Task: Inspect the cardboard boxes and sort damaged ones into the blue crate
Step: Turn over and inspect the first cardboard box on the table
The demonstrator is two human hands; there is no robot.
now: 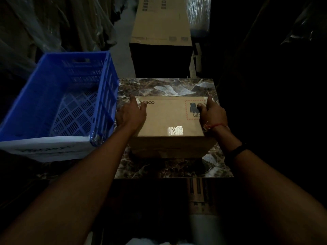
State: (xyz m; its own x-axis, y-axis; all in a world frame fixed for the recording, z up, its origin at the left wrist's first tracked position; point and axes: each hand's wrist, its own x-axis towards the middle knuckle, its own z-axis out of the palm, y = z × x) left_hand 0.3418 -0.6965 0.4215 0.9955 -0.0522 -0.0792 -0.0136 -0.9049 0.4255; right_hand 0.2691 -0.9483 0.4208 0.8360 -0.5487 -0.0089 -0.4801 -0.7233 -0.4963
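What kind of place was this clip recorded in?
Most likely a dim warehouse or stockroom aisle. A long printed carton lies ahead, plastic-wrapped goods stand beside it, and a blue crate sits by the marble-patterned table holding the cardboard box.

One view only, head-worn, wide-angle. Looks forward and steeply down over both forearms, which enter from the bottom corners and run toward centre. Sits close above a marble slab [159, 167] filling mid-frame, with a box [169, 117] on it held at each end by the left hand [131, 114] and right hand [213, 113]. Takes in a blue crate [58, 96] at 9 o'clock, just beside the slab, and a long carton [161, 20] at 12 o'clock, farther off. Edges bowed and dark, detail lost at 3 o'clock.
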